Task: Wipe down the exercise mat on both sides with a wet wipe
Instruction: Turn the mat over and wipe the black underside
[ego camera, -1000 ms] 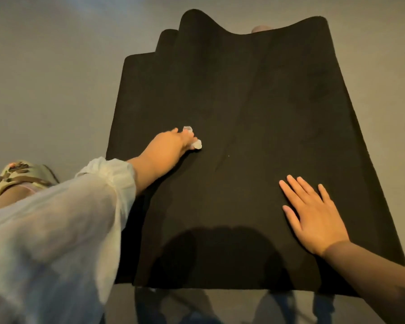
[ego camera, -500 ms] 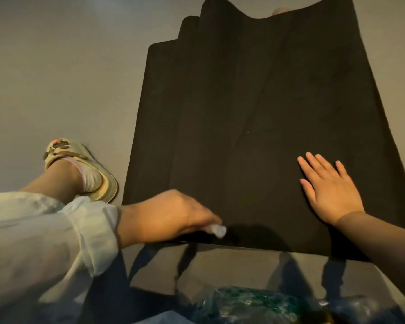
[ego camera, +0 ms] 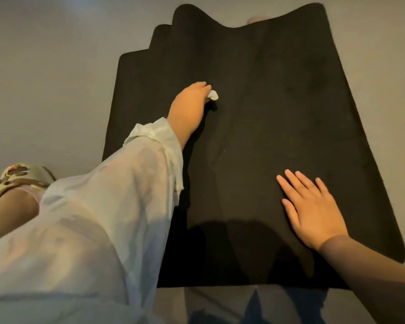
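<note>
the black exercise mat lies spread on the grey floor, its far end rumpled into folds. on it, toward the left of the middle, sits the wet wipe, a small white wad pinched in the curled fingertips of the left hand and pressed to the surface. half a second ago that hand was down at the near edge of the mat; now it is stretched far out again, much where it was a second ago, so she is running long strokes up and down the left strip. the right hand has stayed flat, fingers straight and slack, holding the near right part down. i'd judge this face only partly covered, the right side and the underside not yet done. a white sleeve trails from the reaching arm, and a patterned sandal shows at the left.
</note>
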The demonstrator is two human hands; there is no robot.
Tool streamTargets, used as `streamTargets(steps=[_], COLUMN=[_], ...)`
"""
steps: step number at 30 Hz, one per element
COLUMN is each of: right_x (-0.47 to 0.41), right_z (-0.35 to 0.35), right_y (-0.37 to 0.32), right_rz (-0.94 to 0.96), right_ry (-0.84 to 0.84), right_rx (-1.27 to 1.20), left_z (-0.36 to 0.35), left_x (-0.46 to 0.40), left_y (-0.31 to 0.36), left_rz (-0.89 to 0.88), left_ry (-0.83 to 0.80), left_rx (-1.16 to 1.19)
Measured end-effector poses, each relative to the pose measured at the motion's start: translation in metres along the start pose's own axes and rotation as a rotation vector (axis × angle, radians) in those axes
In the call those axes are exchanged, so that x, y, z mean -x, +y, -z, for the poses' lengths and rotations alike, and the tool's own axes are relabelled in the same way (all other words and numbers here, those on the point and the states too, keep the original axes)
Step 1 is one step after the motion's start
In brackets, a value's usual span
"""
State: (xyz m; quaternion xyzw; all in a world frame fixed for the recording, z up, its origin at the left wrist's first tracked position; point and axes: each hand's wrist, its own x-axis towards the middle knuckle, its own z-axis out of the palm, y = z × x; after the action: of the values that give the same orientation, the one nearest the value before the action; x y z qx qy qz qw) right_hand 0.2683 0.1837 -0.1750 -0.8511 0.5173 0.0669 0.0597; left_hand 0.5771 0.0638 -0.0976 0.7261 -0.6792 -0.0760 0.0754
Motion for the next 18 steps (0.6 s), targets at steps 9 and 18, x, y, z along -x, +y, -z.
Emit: streamTargets(steps=[9,18], right_x=[-0.001,0.001], right_z=[0.002,0.0], right_y=[0.001,-0.002], right_rz=[0.013,0.018], right_ry=[0.008,0.001], right_rx=[0.003,-0.008], left_z=[-0.02,-0.018], left_x=[0.074,0.219], left_y=[-0.002,0.007], left_rz=[-0.153,-0.565], left_ry=[-0.26,-0.595], left_rx=[-0.041,-0.034])
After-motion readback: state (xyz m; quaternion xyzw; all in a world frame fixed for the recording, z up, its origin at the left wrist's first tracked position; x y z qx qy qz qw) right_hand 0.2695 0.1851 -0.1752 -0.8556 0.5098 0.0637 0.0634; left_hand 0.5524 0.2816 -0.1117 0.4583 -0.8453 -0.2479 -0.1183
